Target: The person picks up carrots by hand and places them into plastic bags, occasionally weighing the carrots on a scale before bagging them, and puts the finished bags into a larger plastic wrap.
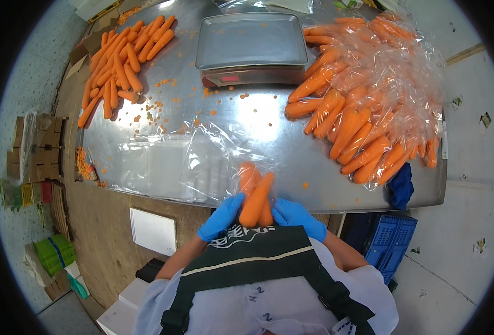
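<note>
At the table's front edge, close to my apron, a clear plastic bag with a few peeled carrots (256,200) in it is between my hands. My left hand (221,217), in a blue glove, grips the bag's left side. On the opposite side, my right hand (298,217), also gloved in blue, has its fingers closed on the bag. The bag's loose film reaches up and left over the table. Just left of it lies a stack of flat clear plastic bags (154,167).
A weighing scale with a steel tray (251,42) stands at the back of the steel table (238,113). Loose carrots (117,63) are heaped at left, bagged carrots (364,104) at right. Carrot scraps (150,111) litter the surface. A blue cloth (401,186) hangs over the front right edge.
</note>
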`<state>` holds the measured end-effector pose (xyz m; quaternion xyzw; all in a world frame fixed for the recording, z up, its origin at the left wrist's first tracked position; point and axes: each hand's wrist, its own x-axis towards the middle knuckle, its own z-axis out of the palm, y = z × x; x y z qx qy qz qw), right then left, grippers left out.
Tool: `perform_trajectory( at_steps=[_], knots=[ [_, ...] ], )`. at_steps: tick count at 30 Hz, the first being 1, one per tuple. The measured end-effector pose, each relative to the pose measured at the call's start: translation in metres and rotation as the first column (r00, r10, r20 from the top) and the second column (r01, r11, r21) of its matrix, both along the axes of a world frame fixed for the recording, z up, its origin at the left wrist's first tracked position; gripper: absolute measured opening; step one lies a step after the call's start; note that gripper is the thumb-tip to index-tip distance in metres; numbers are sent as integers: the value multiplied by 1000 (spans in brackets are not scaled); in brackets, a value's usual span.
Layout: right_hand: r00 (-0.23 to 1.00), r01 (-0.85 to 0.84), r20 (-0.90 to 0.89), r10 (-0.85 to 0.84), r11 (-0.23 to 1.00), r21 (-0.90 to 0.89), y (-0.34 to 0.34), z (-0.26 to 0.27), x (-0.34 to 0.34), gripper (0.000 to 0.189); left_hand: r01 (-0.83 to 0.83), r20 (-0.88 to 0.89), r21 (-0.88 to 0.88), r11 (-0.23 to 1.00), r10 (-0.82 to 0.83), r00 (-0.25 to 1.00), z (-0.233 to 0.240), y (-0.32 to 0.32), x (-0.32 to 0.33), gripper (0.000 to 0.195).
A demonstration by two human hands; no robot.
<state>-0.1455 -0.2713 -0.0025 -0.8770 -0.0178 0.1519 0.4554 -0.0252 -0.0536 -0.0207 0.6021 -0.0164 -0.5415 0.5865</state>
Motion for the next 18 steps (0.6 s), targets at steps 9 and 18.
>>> perform_trajectory(
  at_steps=[9,18],
  knots=[
    [955,290,-140,-262,718,632,-72,150,1,27,491,40,177,853,-504,863,170,-86,91,57],
    [575,404,630,-523,850,337,-61,176,8,34,440,60,-400,804,-456,888,212,-251,96,44]
  ],
)
